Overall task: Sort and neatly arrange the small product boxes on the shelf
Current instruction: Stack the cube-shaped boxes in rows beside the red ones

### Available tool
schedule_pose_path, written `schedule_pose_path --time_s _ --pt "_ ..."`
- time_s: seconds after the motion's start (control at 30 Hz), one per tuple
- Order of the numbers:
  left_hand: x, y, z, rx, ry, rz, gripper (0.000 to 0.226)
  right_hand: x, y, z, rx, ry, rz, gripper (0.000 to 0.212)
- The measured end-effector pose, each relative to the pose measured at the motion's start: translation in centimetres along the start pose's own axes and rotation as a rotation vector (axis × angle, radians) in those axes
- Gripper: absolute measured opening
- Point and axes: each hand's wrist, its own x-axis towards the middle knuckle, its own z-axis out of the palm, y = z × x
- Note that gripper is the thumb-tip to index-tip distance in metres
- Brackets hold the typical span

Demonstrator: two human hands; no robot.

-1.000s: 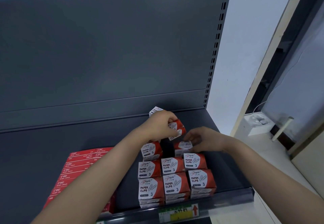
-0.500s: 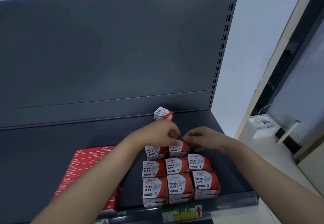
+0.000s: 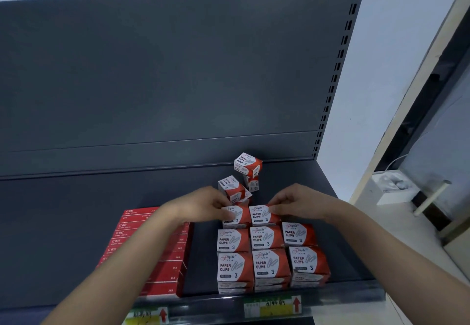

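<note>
The left hand [image 3: 203,207] no longer holds a box aloft; both hands have come down onto the third row. The left hand pinches the left box [image 3: 235,219], and the right hand [image 3: 300,203] pinches the middle box [image 3: 260,219] touching it. Just beyond the fingertips, loose boxes [image 3: 248,165] sit tilted, likely next. The slot under the right wrist is unfilled.

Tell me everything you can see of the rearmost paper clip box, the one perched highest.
The rearmost paper clip box is a small red-and-white carton, seemingly cardboard, printed PAPER CLIPS 3 with a clip drawing. It looks closed and sits skewed, one corner toward the camera, perched on another box close to the shelf's back panel. Nothing else touches it.
</note>
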Motion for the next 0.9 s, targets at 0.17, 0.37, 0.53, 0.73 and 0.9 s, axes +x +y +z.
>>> schedule_pose_path --time_s 0.17,0.37,0.53,0.73,0.9 --pt "-0.1 -0.4 -0.1 -0.167 -0.084 -0.005 0.025 -0.1 -0.2 -0.1 -0.063 -0.058 -0.016 0.026" --pt "-0.3 0.1 -2.3 -0.087 0.198 0.052 0.014 0.7 -0.8 -1.5 -0.151 0.136 -0.064 0.024" --pt "0.8 -0.7 -4.7 0.109 0.395 0.019 0.028 3.3 -2.5 -3.3 -0.128 0.398 -0.075 0.04" --pt "2.8 -0.4 -4.0 0.25 0.195 0.029 0.062 7.2 -4.2 -2.5 -0.258 0.329 -0.06 0.073" --pt "3.9 0.1 -3.5 0.234 0.103 0.067 0.064 8.7 -3.9 -1.6 -0.352 0.321 -0.031 0.052"
